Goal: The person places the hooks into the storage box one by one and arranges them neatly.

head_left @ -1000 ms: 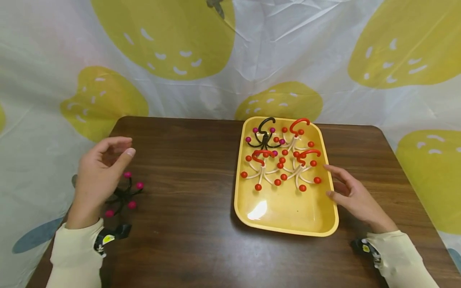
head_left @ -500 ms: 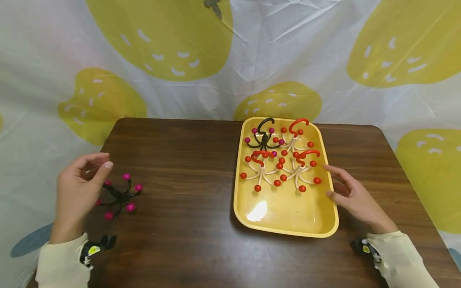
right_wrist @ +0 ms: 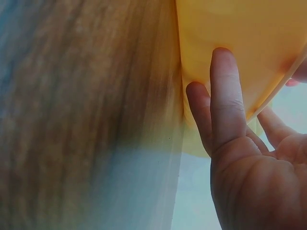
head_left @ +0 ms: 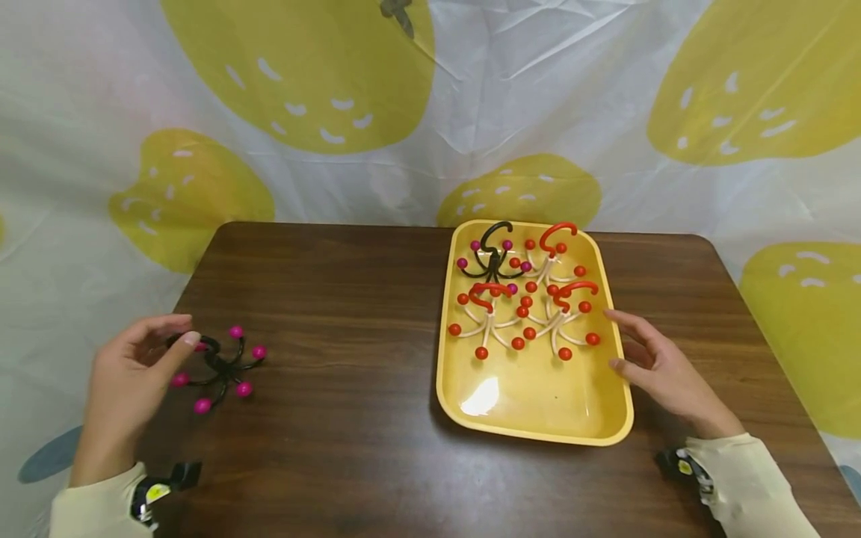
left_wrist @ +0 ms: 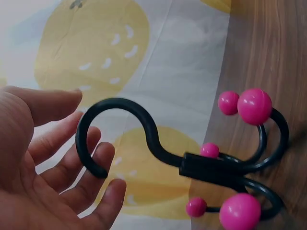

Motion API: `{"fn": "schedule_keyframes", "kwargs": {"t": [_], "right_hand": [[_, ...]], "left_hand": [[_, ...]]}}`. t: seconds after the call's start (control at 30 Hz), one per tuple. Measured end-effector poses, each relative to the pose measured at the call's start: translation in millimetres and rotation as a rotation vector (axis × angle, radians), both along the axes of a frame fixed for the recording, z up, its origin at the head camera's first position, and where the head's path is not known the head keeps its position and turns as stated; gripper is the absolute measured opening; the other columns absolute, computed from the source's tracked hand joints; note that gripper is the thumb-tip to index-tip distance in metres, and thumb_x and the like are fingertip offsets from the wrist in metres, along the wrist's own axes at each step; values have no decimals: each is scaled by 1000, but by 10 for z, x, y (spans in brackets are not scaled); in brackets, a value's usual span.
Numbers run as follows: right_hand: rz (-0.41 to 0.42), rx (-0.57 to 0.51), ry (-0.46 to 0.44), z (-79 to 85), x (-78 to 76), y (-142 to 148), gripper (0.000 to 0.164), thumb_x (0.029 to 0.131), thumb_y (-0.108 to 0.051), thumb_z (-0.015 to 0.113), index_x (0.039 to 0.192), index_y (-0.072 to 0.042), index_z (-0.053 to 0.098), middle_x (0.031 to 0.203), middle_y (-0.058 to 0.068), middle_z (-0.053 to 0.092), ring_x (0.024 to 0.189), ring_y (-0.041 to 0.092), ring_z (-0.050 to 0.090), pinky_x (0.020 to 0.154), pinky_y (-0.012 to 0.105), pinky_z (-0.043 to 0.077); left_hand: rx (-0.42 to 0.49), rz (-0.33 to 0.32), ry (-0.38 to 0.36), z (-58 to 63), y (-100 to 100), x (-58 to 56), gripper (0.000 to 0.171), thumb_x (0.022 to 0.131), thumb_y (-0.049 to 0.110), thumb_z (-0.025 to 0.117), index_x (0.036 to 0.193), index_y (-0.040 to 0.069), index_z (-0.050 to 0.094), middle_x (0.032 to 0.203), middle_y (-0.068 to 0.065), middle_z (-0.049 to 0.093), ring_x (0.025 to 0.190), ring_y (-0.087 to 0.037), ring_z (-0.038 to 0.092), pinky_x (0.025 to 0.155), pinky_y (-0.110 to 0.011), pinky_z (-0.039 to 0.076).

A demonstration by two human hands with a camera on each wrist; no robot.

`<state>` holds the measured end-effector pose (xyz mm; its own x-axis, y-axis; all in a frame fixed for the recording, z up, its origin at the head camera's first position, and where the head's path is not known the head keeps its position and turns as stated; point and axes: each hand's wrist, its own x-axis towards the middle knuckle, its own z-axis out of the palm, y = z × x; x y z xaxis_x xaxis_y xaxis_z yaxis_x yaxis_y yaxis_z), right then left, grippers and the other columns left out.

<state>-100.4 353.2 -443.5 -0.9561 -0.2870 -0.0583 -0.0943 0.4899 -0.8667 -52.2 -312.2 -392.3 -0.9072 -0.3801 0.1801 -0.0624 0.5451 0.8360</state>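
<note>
A black hand-held massager (head_left: 218,366) with a hooked handle and curved legs tipped with pink balls stands on the table at the left. My left hand (head_left: 128,381) is at its handle. In the left wrist view, the hook (left_wrist: 151,134) passes between the spread thumb and fingers (left_wrist: 72,182), with a gap to the thumb. On the right, my right hand (head_left: 662,370) touches the rim of a yellow tray (head_left: 525,430). The right wrist view shows straight fingers (right_wrist: 226,96) against the tray's outer wall.
Inside the tray, toward its back, stand one black massager (head_left: 494,261) and three white ones with red hooks, including a front-left one (head_left: 489,321). Brown wooden table (head_left: 336,336) lies between the hands. A lemon-print curtain (head_left: 350,187) hangs behind the table.
My left hand has moved left and down, from over the black massager to its hooked handle, so more of the massager shows. The right hand and the tray have stayed put.
</note>
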Motion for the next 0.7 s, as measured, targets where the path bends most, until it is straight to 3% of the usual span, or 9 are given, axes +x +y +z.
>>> {"fn": "schedule_keyframes", "kwargs": {"t": [0.2, 0.37, 0.53, 0.7], "right_hand": [[3, 0, 19, -5, -11, -7, 75, 98, -1, 69, 164, -11, 34, 165, 27, 35, 139, 60, 46, 91, 13, 54], [-1, 12, 24, -3, -12, -3, 75, 98, -1, 70, 164, -11, 35, 165, 27, 35, 138, 61, 47, 90, 12, 54], [-2, 24, 4, 0, -5, 13, 76, 98, -2, 70, 164, -10, 34, 166, 27, 34, 140, 63, 45, 90, 13, 55], [-8, 34, -14, 11, -23, 20, 77, 98, -3, 71, 164, -12, 33, 167, 26, 33, 140, 61, 45, 89, 14, 55]], "left_hand": [[-46, -31, -15, -41, -85, 76, 27, 95, 15, 82, 120, 10, 77, 102, 31, 68, 89, 11, 64, 71, -5, 51], [-125, -61, 33, -59, -104, 78, 27, 95, 8, 80, 121, 1, 75, 94, 35, 66, 79, 15, 64, 65, -6, 52], [-216, -86, 50, -21, -99, 75, 27, 95, 9, 80, 122, 4, 77, 94, 42, 61, 81, 21, 61, 69, -2, 47], [-242, -110, 70, -6, -87, 67, 25, 96, 9, 79, 121, 6, 78, 92, 44, 61, 81, 23, 61, 70, -1, 46]]}}
